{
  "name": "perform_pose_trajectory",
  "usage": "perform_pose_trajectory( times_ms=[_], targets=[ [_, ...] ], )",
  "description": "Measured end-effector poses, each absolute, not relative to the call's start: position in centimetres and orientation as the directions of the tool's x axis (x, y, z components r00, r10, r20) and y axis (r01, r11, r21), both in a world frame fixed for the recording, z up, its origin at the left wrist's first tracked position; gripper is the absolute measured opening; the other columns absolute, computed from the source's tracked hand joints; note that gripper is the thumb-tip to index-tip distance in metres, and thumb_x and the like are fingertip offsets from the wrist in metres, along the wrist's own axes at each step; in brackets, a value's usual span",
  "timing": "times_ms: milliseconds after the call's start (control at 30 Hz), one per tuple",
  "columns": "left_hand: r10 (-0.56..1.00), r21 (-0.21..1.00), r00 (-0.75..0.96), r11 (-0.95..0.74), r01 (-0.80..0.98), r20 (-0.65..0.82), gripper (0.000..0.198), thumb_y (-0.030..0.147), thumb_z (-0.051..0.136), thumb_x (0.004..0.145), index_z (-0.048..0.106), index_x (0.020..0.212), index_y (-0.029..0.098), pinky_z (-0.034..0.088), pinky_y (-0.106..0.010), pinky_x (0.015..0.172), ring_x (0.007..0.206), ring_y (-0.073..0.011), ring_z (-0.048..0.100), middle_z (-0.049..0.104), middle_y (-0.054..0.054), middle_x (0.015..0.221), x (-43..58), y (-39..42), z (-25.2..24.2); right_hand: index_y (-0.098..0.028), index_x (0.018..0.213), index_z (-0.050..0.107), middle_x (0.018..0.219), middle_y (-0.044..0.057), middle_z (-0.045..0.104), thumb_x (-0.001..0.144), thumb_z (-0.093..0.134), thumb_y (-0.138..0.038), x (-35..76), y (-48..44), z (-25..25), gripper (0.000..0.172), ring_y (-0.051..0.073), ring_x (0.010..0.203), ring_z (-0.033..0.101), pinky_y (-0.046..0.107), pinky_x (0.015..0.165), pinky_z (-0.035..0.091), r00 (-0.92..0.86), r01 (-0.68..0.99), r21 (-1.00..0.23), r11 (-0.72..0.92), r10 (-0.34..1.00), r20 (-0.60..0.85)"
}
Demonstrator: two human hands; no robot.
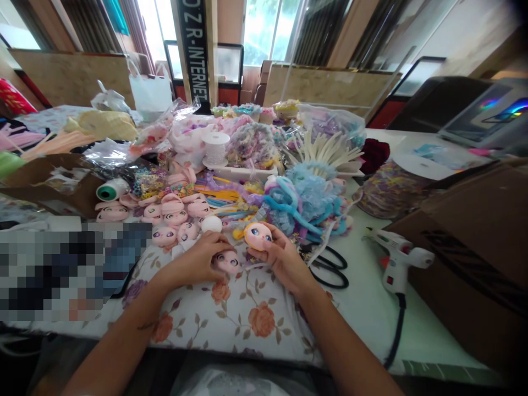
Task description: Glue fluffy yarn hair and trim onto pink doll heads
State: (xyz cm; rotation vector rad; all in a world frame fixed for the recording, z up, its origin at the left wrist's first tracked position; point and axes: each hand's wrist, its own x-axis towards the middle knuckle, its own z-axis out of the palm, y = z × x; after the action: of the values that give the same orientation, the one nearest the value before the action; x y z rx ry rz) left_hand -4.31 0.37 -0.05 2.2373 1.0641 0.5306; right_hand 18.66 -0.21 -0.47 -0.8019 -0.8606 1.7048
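In my right hand (282, 256) is a doll face with blue eyes and a yellow rim (258, 236), pinched between thumb and fingers and tilted up toward me. My left hand (206, 258) curls round a second, pale pink doll face (228, 262), low over the floral tablecloth (243, 313). Just behind my left hand sits a white ball (212, 224). Several more doll faces (175, 214) lie grouped to the left of it. Some fingertips of both hands are hidden behind the faces.
A white glue gun (398, 256) lies at right beside a large cardboard box (466, 258). Black-handled scissors (334, 267) rest near my right wrist. Blue fluffy trim (311, 190), a ribbon spool (216, 147) and bagged craft materials heap up behind. An open box (53, 187) stands at left.
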Motion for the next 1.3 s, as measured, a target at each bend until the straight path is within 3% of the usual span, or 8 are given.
perform_pose_trajectory(
  times_ms=[67, 167, 400, 567, 733, 900, 1067, 1300],
  targets=[
    [0.799, 0.657, 0.594, -0.497, 0.566, 0.093, 0.048, 0.026, 0.08, 0.058, 0.068, 0.104, 0.021, 0.043, -0.043, 0.096, 0.109, -0.0291, 0.051, 0.059, -0.008, 0.11, -4.1, 0.3, -0.1, -0.024, 0.111, 0.06, 0.114, 0.006, 0.066, 0.077, 0.071, -0.042, 18.7, 0.0, -0.5, 0.04, 0.022, 0.102, 0.065, 0.04, 0.084, 0.057, -0.272, -0.526, -0.814, -0.247, 0.956, -0.114],
    [0.808, 0.667, 0.574, -0.5, 0.552, 0.131, 0.042, 0.025, 0.077, 0.06, 0.067, 0.101, 0.021, 0.046, -0.041, 0.093, 0.106, -0.0282, 0.054, 0.062, -0.008, 0.108, -4.1, 0.3, 0.0, -0.023, 0.111, 0.062, 0.117, 0.007, 0.065, 0.081, 0.063, -0.053, 18.8, 0.2, -0.7, 0.043, 0.024, 0.102, 0.066, 0.045, 0.086, 0.055, -0.301, -0.549, -0.786, -0.284, 0.945, -0.131],
    [0.904, 0.741, 0.359, -0.403, 0.538, 0.231, 0.044, 0.02, 0.067, 0.07, 0.062, 0.114, 0.021, 0.048, -0.038, 0.091, 0.11, -0.0268, 0.057, 0.062, -0.009, 0.119, -4.6, 0.7, 0.5, -0.022, 0.111, 0.064, 0.112, 0.007, 0.069, 0.079, 0.066, -0.052, 18.9, 0.4, -1.1, 0.044, 0.022, 0.09, 0.07, 0.045, 0.088, 0.055, -0.314, -0.539, -0.784, -0.306, 0.937, -0.15],
    [0.941, 0.929, 0.285, -0.262, 0.261, 0.185, 0.052, 0.026, 0.075, 0.066, 0.062, 0.115, 0.018, 0.049, -0.04, 0.092, 0.11, -0.0265, 0.058, 0.06, -0.011, 0.123, -4.6, 1.2, -0.4, -0.021, 0.112, 0.065, 0.107, 0.007, 0.071, 0.082, 0.064, -0.05, 18.9, 0.3, -1.1, 0.042, 0.022, 0.089, 0.07, 0.044, 0.085, 0.056, -0.336, -0.509, -0.797, -0.323, 0.928, -0.162],
    [0.941, 0.99, 0.326, -0.119, 0.078, 0.087, 0.058, 0.023, 0.077, 0.064, 0.059, 0.119, 0.021, 0.053, -0.037, 0.084, 0.111, -0.0269, 0.058, 0.057, -0.012, 0.128, -4.2, 1.3, -1.5, -0.022, 0.109, 0.067, 0.11, 0.007, 0.07, 0.085, 0.061, -0.049, 18.9, 0.3, -1.1, 0.037, 0.023, 0.092, 0.07, 0.044, 0.085, 0.057, -0.353, -0.516, -0.785, -0.344, 0.92, -0.172],
    [0.902, 0.997, 0.427, 0.081, -0.009, -0.069, 0.05, 0.024, 0.073, 0.071, 0.058, 0.118, 0.017, 0.051, -0.028, 0.067, 0.089, -0.0199, 0.064, 0.067, -0.011, 0.101, -3.9, 1.1, -0.7, -0.02, 0.109, 0.066, 0.103, 0.006, 0.071, 0.084, 0.063, -0.046, 18.9, 0.4, -1.1, 0.036, 0.02, 0.085, 0.071, 0.041, 0.083, 0.057, -0.355, -0.53, -0.762, -0.371, 0.914, -0.198],
    [0.933, 0.996, 0.351, 0.093, -0.006, -0.085, 0.038, 0.031, 0.071, 0.074, 0.062, 0.106, 0.015, 0.049, -0.029, 0.075, 0.087, -0.0166, 0.063, 0.066, -0.008, 0.103, -3.2, 1.0, -0.3, -0.021, 0.11, 0.066, 0.105, 0.006, 0.071, 0.084, 0.064, -0.044, 18.7, 0.3, -1.1, 0.035, 0.02, 0.085, 0.071, 0.04, 0.083, 0.057, -0.369, -0.527, -0.765, -0.37, 0.91, -0.186],
    [0.955, 0.988, 0.255, 0.134, 0.079, -0.15, 0.027, 0.041, 0.065, 0.079, 0.064, 0.078, 0.014, 0.04, -0.02, 0.05, 0.053, -0.0077, 0.05, 0.058, 0.002, 0.064, -2.8, 0.9, -0.8, -0.02, 0.112, 0.065, 0.104, 0.006, 0.072, 0.088, 0.059, -0.042, 18.6, 0.1, -1.2, 0.032, 0.021, 0.087, 0.071, 0.037, 0.079, 0.059, -0.424, -0.542, -0.744, -0.391, 0.892, -0.16]
  ],
)
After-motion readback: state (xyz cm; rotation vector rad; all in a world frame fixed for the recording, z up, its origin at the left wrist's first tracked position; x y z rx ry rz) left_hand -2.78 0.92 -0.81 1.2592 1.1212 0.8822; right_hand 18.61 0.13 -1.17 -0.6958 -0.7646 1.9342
